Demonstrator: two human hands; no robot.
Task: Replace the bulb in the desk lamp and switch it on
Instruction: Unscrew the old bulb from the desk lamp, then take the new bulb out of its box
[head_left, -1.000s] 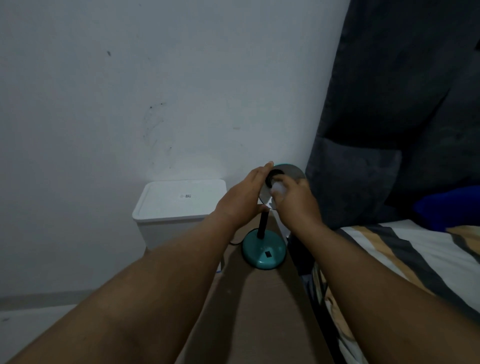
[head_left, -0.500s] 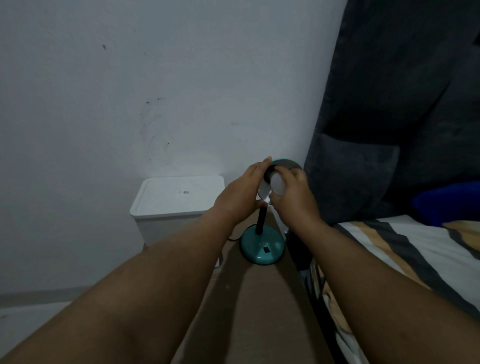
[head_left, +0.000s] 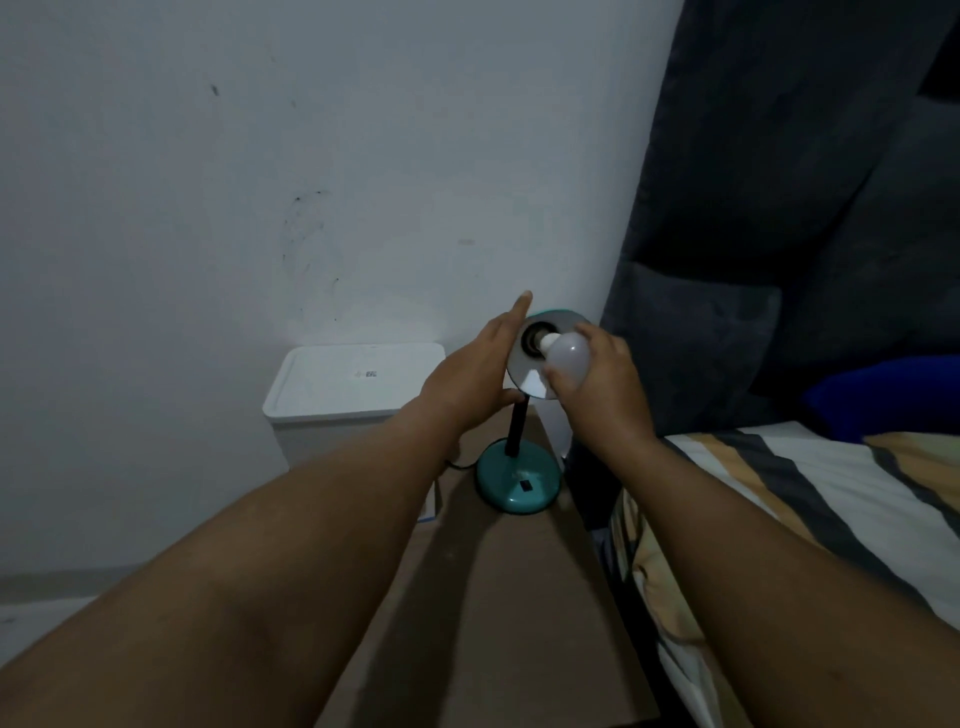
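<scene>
A desk lamp stands on a brown surface (head_left: 493, 597), with a round teal base (head_left: 519, 483), a black stem (head_left: 515, 428) and a shade (head_left: 527, 374) whose open side faces me. My left hand (head_left: 467, 384) holds the shade's left rim, fingers up along its back and thumb under its lower edge. My right hand (head_left: 602, 389) grips a white bulb (head_left: 569, 356) from the right. The bulb's neck points into the dark socket (head_left: 534, 336) in the middle of the shade. The lamp is unlit.
A white lidded bin (head_left: 353, 379) stands left of the lamp against the wall. A black cord (head_left: 457, 464) leaves the base to the left. On the right is a bed with striped sheet (head_left: 805, 493), a dark grey headboard (head_left: 779, 208) and a blue pillow (head_left: 883, 395).
More of the bulb shows now: my right hand has shifted a little right, away from the socket, with the bulb in it. My left hand stays on the shade.
</scene>
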